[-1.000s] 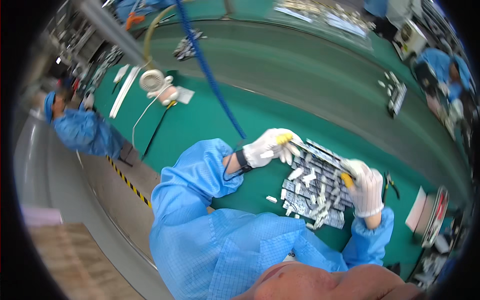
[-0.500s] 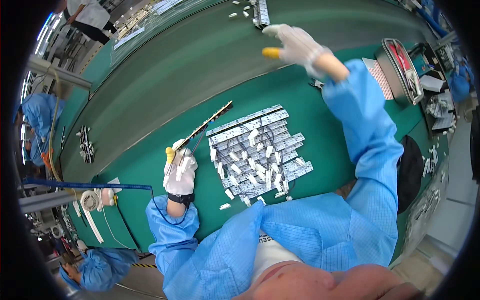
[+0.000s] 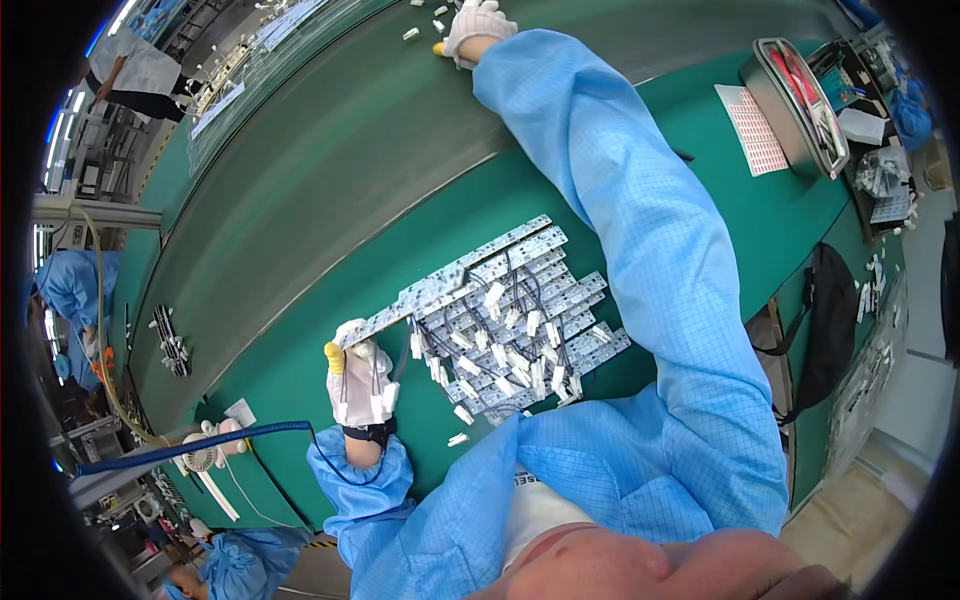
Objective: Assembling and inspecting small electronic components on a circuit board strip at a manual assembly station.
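My left hand (image 3: 362,378), in a white glove with a yellow thumb cover, grips the near end of a narrow circuit board strip (image 3: 400,308). Thin wires with white connectors hang from it over my palm. The strip's far end lies over a pile of similar circuit boards (image 3: 548,262), whose dark wires and white plugs (image 3: 515,360) spread over the near side. At the top edge, my gloved right hand (image 3: 480,28) reaches far out with its fingers curled. It covers the place where boards lay; what it holds is hidden. Loose white connectors (image 3: 411,34) lie beside it.
Another wired bundle of strips (image 3: 170,340) lies on the grey-green belt (image 3: 300,190) at left. A metal tray (image 3: 800,110) with tools and a sheet of red-marked labels (image 3: 752,130) stand at right. A coiled blue cord (image 3: 200,447) crosses the left. A black bag (image 3: 825,330) lies at right.
My right hand has moved farther out and to the left, onto the boards on the belt. The strip in my left hand has turned from edge-on to face up and come down over the pile.
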A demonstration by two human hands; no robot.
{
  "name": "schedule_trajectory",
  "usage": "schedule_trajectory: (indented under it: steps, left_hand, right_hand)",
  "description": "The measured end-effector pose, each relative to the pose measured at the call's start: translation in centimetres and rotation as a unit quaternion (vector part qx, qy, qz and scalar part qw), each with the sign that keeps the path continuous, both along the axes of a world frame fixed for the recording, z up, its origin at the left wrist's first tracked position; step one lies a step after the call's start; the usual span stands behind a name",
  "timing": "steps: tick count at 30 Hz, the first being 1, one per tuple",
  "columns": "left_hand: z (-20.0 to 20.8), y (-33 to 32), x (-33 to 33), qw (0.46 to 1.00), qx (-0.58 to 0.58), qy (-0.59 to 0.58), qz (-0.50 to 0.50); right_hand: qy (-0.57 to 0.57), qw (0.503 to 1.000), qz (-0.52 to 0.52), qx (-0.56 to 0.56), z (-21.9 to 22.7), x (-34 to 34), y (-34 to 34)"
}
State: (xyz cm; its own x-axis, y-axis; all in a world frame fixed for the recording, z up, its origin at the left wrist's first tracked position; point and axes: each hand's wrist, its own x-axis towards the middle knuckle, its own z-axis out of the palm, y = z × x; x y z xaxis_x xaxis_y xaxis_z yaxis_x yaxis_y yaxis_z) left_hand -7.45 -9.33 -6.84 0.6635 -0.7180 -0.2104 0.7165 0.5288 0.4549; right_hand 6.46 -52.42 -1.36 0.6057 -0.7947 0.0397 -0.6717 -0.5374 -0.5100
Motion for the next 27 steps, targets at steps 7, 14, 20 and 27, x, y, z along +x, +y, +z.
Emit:
schedule_trajectory:
  steps: [7,14,20,27]
  left_hand:
    - [0.4,-0.5,0.3,0.996,0.04,-0.065,0.036]
    - [0.3,-0.5,0.0,0.999,0.0,-0.029,0.018]
    - [-0.1,-0.1,0.3,0.999,-0.038,-0.013,0.002]
    - [-0.6,-0.2,0.9,0.989,-0.115,-0.07,-0.053]
  right_hand:
    - [-0.033,0.972,-0.077,-0.218,-7.5,5.0,-1.8]
    - [-0.05,0.962,-0.052,-0.264,-6.9,2.4,-0.7]
    - [0.01,0.986,0.167,-0.014,-1.0,-3.8,-1.4]
    - [-0.109,0.815,0.339,0.457,2.0,-13.7,3.1]
